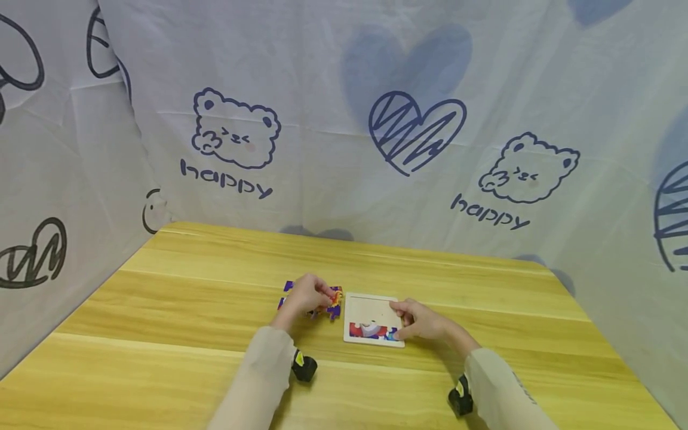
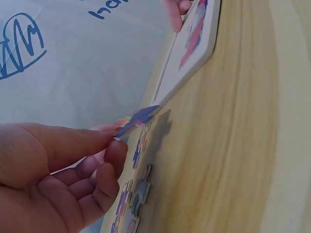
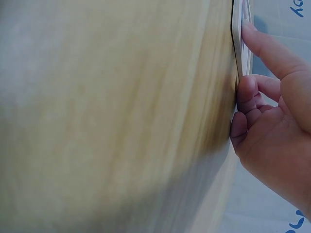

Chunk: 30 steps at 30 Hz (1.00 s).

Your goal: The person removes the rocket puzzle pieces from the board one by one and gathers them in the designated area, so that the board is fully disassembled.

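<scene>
My left hand (image 1: 305, 295) pinches a purple, red and yellow jigsaw piece (image 2: 139, 120) between thumb and fingers, raised over the table just left of the puzzle tray. Beneath that hand lie several loose jigsaw pieces (image 2: 142, 191), partly hidden by it in the head view. The square, pale wooden puzzle tray (image 1: 371, 305) lies flat, with joined red, white and blue pieces (image 1: 371, 329) along its near side and bare board above them. At the tray's right edge, my right hand (image 1: 427, 322) holds it, thumb on the rim near the lower corner and fingers along the side.
The wood-grain table (image 1: 177, 310) reaches back to a pale cloth (image 1: 322, 197) printed with bears and hearts. More of this cloth hangs at the left and right. Each wrist carries a small black camera (image 1: 304, 366).
</scene>
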Tool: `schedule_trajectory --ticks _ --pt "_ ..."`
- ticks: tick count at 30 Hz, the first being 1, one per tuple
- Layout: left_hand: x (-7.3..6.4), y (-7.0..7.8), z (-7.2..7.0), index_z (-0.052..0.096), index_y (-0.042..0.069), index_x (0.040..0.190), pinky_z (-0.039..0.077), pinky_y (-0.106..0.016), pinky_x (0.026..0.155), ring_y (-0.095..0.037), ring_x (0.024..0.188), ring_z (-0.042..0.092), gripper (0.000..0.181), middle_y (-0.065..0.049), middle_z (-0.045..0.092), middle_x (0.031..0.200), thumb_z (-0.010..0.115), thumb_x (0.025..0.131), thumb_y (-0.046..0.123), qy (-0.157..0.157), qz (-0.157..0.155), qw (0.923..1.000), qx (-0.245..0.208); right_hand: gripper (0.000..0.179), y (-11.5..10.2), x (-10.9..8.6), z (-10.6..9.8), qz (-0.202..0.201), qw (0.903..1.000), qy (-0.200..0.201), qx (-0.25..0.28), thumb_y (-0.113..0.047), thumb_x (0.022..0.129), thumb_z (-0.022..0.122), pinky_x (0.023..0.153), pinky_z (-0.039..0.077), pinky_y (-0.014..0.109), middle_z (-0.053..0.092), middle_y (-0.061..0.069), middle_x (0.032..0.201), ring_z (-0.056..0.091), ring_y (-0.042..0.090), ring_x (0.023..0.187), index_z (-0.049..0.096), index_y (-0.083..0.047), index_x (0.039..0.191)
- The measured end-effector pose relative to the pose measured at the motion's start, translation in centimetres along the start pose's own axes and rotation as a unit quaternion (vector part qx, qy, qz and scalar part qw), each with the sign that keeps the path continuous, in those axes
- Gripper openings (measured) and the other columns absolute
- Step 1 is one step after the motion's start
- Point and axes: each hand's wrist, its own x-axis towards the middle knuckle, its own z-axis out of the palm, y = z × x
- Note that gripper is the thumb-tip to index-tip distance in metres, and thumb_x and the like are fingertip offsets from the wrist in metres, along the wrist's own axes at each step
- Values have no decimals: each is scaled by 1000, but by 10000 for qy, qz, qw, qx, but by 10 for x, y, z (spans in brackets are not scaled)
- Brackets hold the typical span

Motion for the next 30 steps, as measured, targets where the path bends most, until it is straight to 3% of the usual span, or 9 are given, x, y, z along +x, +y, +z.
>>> schedule_trajectory --ticks 5,12,20,30 --pt "0 -2 1 63 -1 74 41 -23 45 -14 51 51 5 -5 58 62 64 76 -6 -137 -179 9997 130 69 -1 -1 1 5 10000 43 5 -6 79 67 60 29 24 33 9 84 32 19 72 28 14 132" --pt "-1 -5 2 62 -2 72 40 -22 46 -13 51 47 7 -5 56 61 65 73 -8 -326 -158 9990 273 70 2 -2 1 93 9999 70 -41 -9 79 68 62 29 26 33 8 85 32 19 74 28 11 133" --pt "-1 -6 3 62 -2 73 38 -22 46 -13 51 46 7 -5 56 62 66 73 -8 -304 -185 9986 381 68 4 0 2 204 9997 84 -110 -11 79 68 65 30 28 34 7 86 34 20 77 31 9 133" --pt "-1 -3 5 62 2 72 34 -21 43 -11 47 41 10 -5 56 60 63 81 5 -369 168 9971 636 67 3 -1 2 162 9997 116 -138 -10 79 68 65 30 29 34 8 86 33 20 76 32 8 133"
